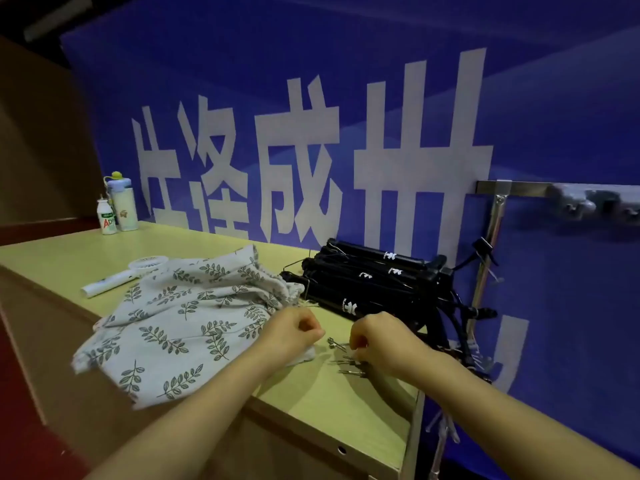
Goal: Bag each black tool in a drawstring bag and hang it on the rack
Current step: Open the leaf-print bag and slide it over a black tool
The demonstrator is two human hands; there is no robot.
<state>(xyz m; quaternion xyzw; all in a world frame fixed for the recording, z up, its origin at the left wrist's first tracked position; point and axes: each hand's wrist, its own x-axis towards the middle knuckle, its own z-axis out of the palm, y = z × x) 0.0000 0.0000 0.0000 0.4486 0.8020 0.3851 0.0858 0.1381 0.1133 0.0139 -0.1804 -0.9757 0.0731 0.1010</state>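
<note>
A pile of grey drawstring bags (pixel 180 317) printed with leaves lies on the pale green table (pixel 329 403). Behind it, against the blue banner, several black tools (pixel 367 275) with white logos are stacked. A metal rack (pixel 495 216) with a horizontal bar stands at the right; black cords and clips hang on its pole. My left hand (pixel 294 332) is closed at the bag pile's right edge, fingers pinched, perhaps on a thin cord. My right hand (pixel 377 337) is closed just above several small metal hooks (pixel 346 358) lying on the table; whether it holds one is unclear.
A white handheld fan (pixel 121 277) lies at the back left of the bags. A tall bottle (pixel 123 202) and a small drink bottle (pixel 106 216) stand at the far left corner. The table's front edge runs close to my forearms.
</note>
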